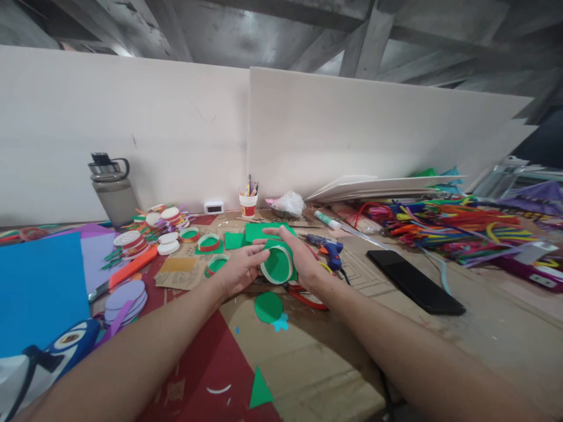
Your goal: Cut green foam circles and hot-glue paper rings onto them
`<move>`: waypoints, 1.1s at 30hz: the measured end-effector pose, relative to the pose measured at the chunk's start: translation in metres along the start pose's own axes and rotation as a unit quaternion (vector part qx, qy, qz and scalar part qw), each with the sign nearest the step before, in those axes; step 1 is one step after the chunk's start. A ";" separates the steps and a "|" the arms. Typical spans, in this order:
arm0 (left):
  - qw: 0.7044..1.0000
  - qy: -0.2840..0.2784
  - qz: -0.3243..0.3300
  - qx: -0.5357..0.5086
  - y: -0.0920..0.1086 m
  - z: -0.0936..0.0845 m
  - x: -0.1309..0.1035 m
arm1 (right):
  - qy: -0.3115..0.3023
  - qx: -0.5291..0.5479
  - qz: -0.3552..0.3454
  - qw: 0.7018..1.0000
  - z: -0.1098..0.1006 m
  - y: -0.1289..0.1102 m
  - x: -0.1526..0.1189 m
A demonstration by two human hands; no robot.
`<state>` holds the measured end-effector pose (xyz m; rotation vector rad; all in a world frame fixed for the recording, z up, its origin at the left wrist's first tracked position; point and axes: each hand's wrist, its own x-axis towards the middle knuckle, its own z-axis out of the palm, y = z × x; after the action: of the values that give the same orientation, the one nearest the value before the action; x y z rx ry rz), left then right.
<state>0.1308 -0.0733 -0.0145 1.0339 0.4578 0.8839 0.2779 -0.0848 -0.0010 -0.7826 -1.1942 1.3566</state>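
Note:
Between my two hands is a white-rimmed paper ring with a green paper base (278,265), tilted so its open side faces me. My left hand (246,266) pinches its left edge with the thumb along the rim. My right hand (303,258) supports it from the right and behind, fingers stretched along the green sheet's upper part. Below them on the cardboard lie a green paper circle (268,307) and a small blue splat-shaped piece (280,322). Scissors with red handles (310,299) lie partly hidden under my right forearm.
A blue glue gun (328,249) and a black phone (413,281) lie right, before colourful pipe cleaners (461,225). Left are an orange utility knife (132,268), lilac discs (126,302), finished green rings (209,242) and a bottle (113,193). White boards (373,129) stand behind.

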 end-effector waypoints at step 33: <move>1.000 0.016 -0.007 -0.008 0.000 0.001 -0.001 | 0.003 -0.007 -0.001 1.000 0.001 -0.001 -0.001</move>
<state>0.1308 -0.0741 -0.0141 1.0020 0.4837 0.8918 0.2770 -0.0859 0.0004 -0.7942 -1.1995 1.3440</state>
